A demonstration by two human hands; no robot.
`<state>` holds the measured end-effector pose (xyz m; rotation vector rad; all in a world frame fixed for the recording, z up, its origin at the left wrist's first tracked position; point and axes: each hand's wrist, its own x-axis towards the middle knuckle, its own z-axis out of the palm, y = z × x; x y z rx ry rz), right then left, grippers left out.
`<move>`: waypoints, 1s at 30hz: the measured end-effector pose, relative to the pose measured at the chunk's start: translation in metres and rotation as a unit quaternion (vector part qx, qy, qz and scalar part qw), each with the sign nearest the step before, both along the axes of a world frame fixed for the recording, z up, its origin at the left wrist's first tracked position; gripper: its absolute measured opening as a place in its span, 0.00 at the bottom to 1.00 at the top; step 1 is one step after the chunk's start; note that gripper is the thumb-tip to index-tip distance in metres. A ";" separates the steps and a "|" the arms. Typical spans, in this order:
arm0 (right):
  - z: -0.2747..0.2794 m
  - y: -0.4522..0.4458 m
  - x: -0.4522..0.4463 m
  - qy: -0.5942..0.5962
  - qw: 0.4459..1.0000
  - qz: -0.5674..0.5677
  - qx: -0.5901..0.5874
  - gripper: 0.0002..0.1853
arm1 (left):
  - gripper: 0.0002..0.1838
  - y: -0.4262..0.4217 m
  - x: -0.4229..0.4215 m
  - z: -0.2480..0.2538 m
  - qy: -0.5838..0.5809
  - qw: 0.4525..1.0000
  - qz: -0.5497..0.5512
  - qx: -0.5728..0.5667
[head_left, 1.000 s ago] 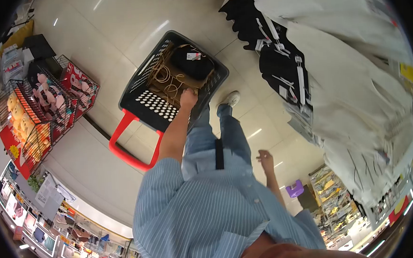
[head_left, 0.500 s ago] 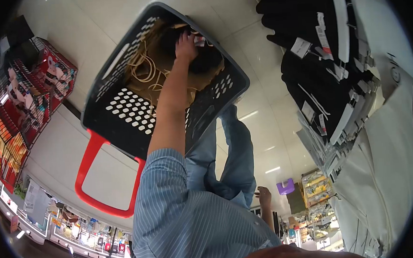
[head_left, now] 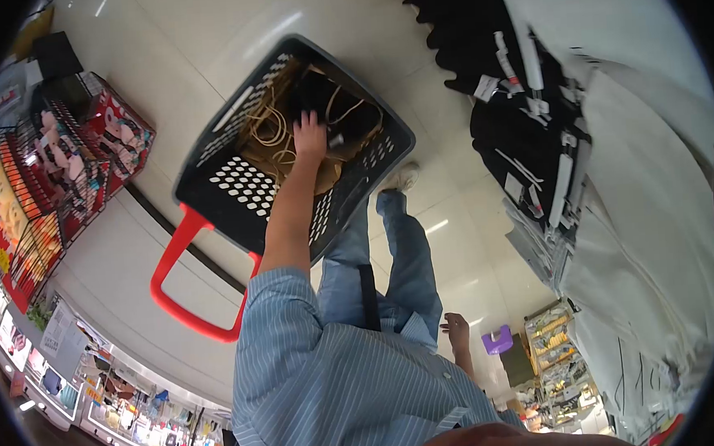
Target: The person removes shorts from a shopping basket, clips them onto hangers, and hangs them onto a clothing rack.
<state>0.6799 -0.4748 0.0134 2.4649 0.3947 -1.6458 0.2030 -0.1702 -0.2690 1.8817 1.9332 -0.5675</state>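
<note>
My left hand (head_left: 310,138) reaches down into a dark grey shopping basket (head_left: 199,175) with perforated walls. Its fingers are stretched out over a brown paper bag (head_left: 326,178) lying in the basket, next to black cloth-like contents (head_left: 316,90). Whether the fingertips touch these contents I cannot tell. Pale cord loops (head_left: 268,129) lie on the bag to the left of the hand. The basket has a red handle (head_left: 183,295) on its near side. My right hand (head_left: 456,329) hangs beside my hip, fingers loosely apart, holding nothing visible.
On the right hangs a rack with black garments (head_left: 499,132) with tags and white garments (head_left: 642,205). To the left stand red-lined wire bins (head_left: 27,235) of small goods. A purple object (head_left: 497,340) and stocked shelves (head_left: 554,342) are behind on the right.
My left hand has drawn back slightly from the black contents towards the middle of the bag. The basket appears smaller and lower in view, and the garment rack has shifted left.
</note>
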 end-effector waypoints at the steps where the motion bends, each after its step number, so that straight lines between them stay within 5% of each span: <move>1: 0.005 0.004 0.000 0.008 1.000 0.003 0.023 0.16 | 0.14 -0.014 -0.001 0.022 -0.016 0.999 -0.033 0.020; 3: 0.016 0.011 0.004 0.024 0.997 0.011 0.067 0.16 | 0.12 -0.039 0.001 0.067 -0.138 0.989 0.039 -0.033; 5: 0.022 0.016 0.012 0.039 0.992 0.010 0.116 0.16 | 0.23 -0.047 0.008 0.144 -0.174 0.985 0.005 -0.005; 7: 0.017 0.018 0.022 0.042 0.987 0.015 0.157 0.17 | 0.22 -0.045 0.013 0.213 -0.176 0.982 -0.046 0.039; 8: 0.027 0.028 0.020 0.038 0.981 0.017 0.188 0.17 | 0.21 -0.046 0.015 0.232 -0.228 0.974 0.012 0.017; 15: 0.095 0.131 -0.002 0.048 0.922 0.075 0.376 0.18 | 0.19 -0.008 0.067 0.452 -0.390 0.869 -0.129 0.275; 19: 0.213 0.226 -0.038 0.061 0.800 0.253 0.541 0.15 | 0.21 0.034 0.102 0.558 -0.573 0.787 -0.182 0.136; 21: 0.300 0.264 -0.068 0.155 0.710 0.194 0.659 0.16 | 0.22 0.045 0.117 0.608 -0.590 0.772 -0.229 0.069; 23: 0.363 0.288 -0.080 0.118 0.603 0.235 0.753 0.18 | 0.22 0.052 0.135 0.640 -0.647 0.718 -0.247 0.065; 26: 0.412 0.296 -0.078 0.185 0.591 0.211 0.757 0.19 | 0.20 0.066 0.161 0.676 -0.725 0.623 -0.291 0.038; 29: 0.432 0.295 -0.057 0.176 0.637 0.194 0.725 0.20 | 0.18 0.081 0.174 0.700 -0.752 0.586 -0.300 -0.037; 30: 0.433 0.299 -0.054 0.195 0.586 0.177 0.766 0.20 | 0.14 0.084 0.180 0.703 -0.750 0.596 -0.286 -0.027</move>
